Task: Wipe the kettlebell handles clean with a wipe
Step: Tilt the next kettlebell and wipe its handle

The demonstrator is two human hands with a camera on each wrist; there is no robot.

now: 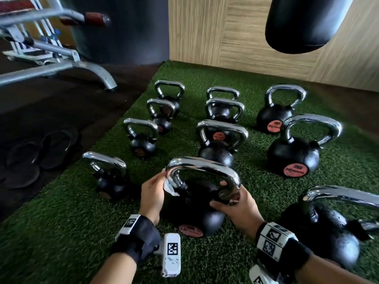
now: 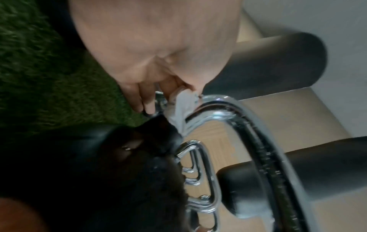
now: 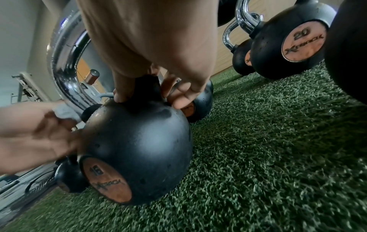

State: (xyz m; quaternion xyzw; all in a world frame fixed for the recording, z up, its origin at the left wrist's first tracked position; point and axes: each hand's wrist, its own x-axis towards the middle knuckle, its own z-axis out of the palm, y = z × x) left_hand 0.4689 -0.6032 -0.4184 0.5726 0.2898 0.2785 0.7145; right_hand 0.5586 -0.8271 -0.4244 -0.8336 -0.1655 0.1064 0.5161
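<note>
A black kettlebell (image 1: 196, 210) marked 16 (image 3: 139, 146) stands on green turf right in front of me, its chrome handle (image 1: 205, 168) arching over it. My left hand (image 1: 152, 191) pinches a crumpled white wipe (image 1: 169, 186) against the handle's left leg, near where it meets the ball. In the left wrist view the wipe (image 2: 183, 108) wraps the chrome bar under my fingertips. My right hand (image 1: 231, 203) grips the base of the handle's right leg, thumb and fingers curled round the black neck (image 3: 147, 92).
Several more kettlebells stand in rows on the turf (image 1: 256, 238), one close at my right (image 1: 328, 228) and two marked 20 (image 1: 293, 154) beyond. A wooden wall (image 1: 246, 33), a hanging black bag (image 1: 303, 23), a metal bench frame (image 1: 61, 66) and sandals (image 1: 41, 152) lie around.
</note>
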